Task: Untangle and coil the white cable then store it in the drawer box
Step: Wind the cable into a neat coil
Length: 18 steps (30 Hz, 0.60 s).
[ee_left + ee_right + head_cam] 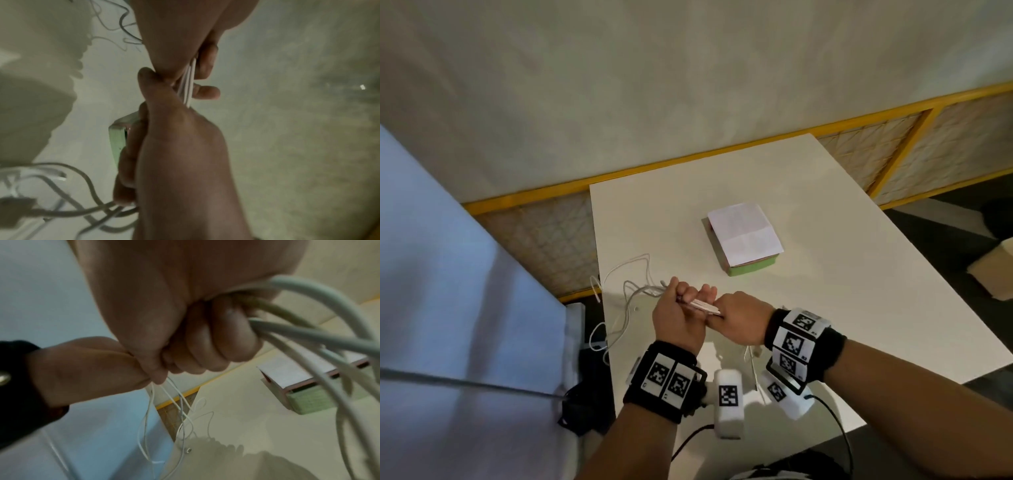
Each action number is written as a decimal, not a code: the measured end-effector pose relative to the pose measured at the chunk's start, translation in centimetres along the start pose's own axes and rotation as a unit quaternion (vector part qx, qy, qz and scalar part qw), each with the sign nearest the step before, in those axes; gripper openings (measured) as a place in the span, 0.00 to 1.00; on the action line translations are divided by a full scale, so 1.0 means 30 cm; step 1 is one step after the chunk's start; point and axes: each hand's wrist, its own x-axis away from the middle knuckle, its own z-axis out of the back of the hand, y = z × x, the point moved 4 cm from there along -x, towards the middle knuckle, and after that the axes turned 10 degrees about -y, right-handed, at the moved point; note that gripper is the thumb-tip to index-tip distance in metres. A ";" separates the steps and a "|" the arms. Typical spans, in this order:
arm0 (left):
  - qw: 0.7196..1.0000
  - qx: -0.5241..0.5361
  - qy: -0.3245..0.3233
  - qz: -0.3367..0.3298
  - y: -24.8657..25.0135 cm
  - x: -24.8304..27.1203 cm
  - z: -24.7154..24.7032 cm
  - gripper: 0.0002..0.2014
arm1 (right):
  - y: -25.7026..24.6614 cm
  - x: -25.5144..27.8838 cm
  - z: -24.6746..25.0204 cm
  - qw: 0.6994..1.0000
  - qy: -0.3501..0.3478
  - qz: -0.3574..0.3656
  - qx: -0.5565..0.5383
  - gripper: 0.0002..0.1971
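Observation:
The white cable (700,306) runs as a bundle of several straight strands between my two hands, held low over the table's near left part. My left hand (681,310) grips one end of the bundle, and loose tangled loops (635,291) trail from it over the left table edge. My right hand (736,318) is a fist round the other end; in the right wrist view the strands (308,335) leave the curled fingers (216,344). The drawer box (743,236), with white paper on top and a green drawer front, lies closed beyond my hands.
The white table (842,274) has bare surface to the right of and behind the box. A pale blue surface (448,274) stands close on the left. A yellow-framed panel (688,161) runs along the wall. A cardboard box (993,270) sits on the floor at right.

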 end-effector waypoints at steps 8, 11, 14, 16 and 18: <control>0.997 0.076 0.031 0.012 0.088 -0.046 0.028 0.20 | 0.137 0.128 0.011 0.997 0.019 -0.056 0.044 0.23; 0.997 0.069 0.037 0.009 0.091 -0.056 0.024 0.21 | 0.186 0.154 0.023 0.991 0.042 -0.080 0.095 0.20; 0.995 0.081 0.059 -0.026 0.157 -0.079 0.065 0.21 | 0.260 0.191 0.038 0.987 0.044 -0.112 0.109 0.16; 0.993 0.078 0.068 -0.052 0.217 -0.086 0.103 0.22 | 0.323 0.229 0.041 0.984 0.037 -0.144 0.100 0.18; 0.990 0.093 0.075 -0.075 0.259 -0.089 0.142 0.24 | 0.389 0.261 0.042 0.981 0.030 -0.170 0.089 0.19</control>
